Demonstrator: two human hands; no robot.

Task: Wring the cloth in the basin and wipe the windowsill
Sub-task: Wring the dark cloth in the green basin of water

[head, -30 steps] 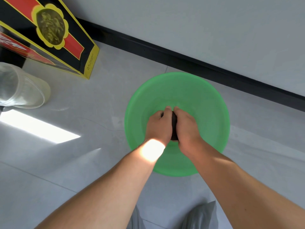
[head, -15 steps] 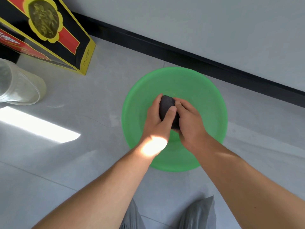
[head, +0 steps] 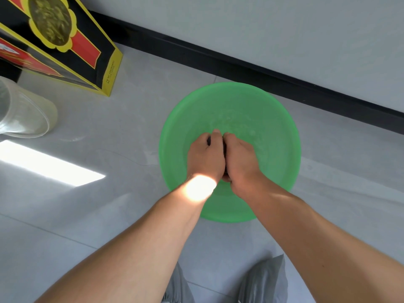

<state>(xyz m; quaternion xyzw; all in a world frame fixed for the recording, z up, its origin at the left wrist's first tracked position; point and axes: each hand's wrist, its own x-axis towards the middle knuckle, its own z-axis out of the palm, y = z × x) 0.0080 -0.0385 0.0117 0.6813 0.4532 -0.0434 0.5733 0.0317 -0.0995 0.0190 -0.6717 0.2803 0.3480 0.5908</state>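
The fingers of both hands curl inward and clamp on a dark, balled-up cloth (head: 225, 149). Only thin slivers of it show in the seam between the palms and under the heels of the hands. The left hand (head: 205, 158) and right hand (head: 240, 160) are pressed side by side, knuckles up, with the fingertips tucked out of sight beneath. The cloth sits wholly inside this double grip, held low over the middle of the round green plastic basin (head: 284, 119). The basin stands on the pale grey tiled floor (head: 131, 127) near a black skirting board (head: 262, 71).

This looks like the wringing step, mid-squeeze. The next move probably calls for twisting the hands against each other over the basin so the water falls inside, then lifting the cloth clear. The windowsill is not in view.

A black, red and yellow carton (head: 65, 40) and a clear plastic container (head: 21, 114) stand well apart to the left.
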